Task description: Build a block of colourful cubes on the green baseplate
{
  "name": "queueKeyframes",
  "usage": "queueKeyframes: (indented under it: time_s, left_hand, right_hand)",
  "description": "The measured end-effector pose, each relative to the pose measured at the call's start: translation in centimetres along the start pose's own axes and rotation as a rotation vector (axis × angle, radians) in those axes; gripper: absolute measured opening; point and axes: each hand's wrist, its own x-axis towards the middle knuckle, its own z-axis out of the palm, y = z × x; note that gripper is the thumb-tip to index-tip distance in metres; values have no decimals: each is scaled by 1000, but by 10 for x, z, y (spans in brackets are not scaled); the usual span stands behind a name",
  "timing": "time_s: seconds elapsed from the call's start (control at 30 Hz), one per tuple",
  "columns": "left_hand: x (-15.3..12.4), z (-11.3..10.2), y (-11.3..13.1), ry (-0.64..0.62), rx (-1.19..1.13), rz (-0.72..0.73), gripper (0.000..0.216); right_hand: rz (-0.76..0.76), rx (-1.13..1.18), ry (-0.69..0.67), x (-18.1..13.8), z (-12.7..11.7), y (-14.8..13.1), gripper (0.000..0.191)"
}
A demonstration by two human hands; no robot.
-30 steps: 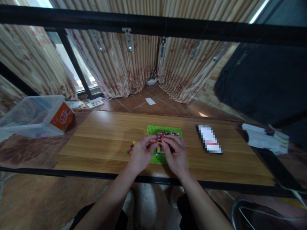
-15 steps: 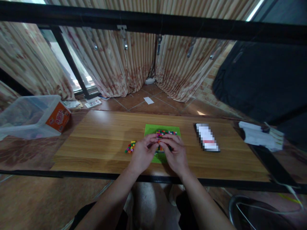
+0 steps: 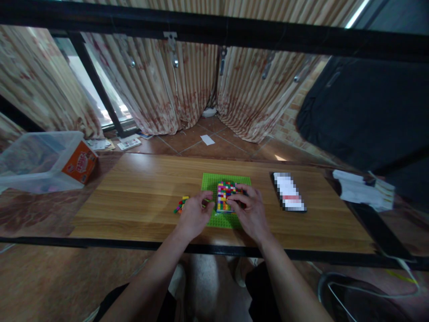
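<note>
A green studded baseplate [image 3: 209, 181] lies on the wooden table, carrying a block of small multicoloured toy bricks [image 3: 222, 197]. To its left, my left hand [image 3: 196, 212] hovers over the plate's edge with thumb and fingers apart, holding nothing. My right hand [image 3: 251, 210] covers the right part of the brick block; its thumb and forefinger come together over the bricks. Anything between those fingertips is too small to make out. A loose pile of coloured bricks [image 3: 181, 203] sits just left of my left hand, partly hidden by it.
On the table [image 3: 134, 201], a phone [image 3: 290, 192] with a blurred screen lies to the right. Beyond the left end stands a clear plastic bin [image 3: 36, 165] with an orange label. White papers [image 3: 358, 190] and a black device [image 3: 384, 232] with a cable are at the right end.
My hands have moved apart from where their fingertips met over the bricks. The left has drawn left and opened, the right has shifted slightly right, and more of the brick block shows.
</note>
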Motion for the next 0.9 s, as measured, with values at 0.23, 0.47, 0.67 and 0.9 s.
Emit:
queueKeyframes:
  time_s: [0.23,0.47,0.67,0.9]
  left_hand:
    - [-3,6,4,-41,52,29,29]
    - [-8,12,2,-53,147,172,43]
    - [-14,17,5,-60,277,248,46]
    - [-18,25,3,-38,324,274,47]
  right_hand:
    - [40,41,86,0,6,0,12]
    - [54,65,118,0,10,-2,15]
    - [37,44,97,-1,9,-1,13]
    - [-9,21,102,-4,12,5,18]
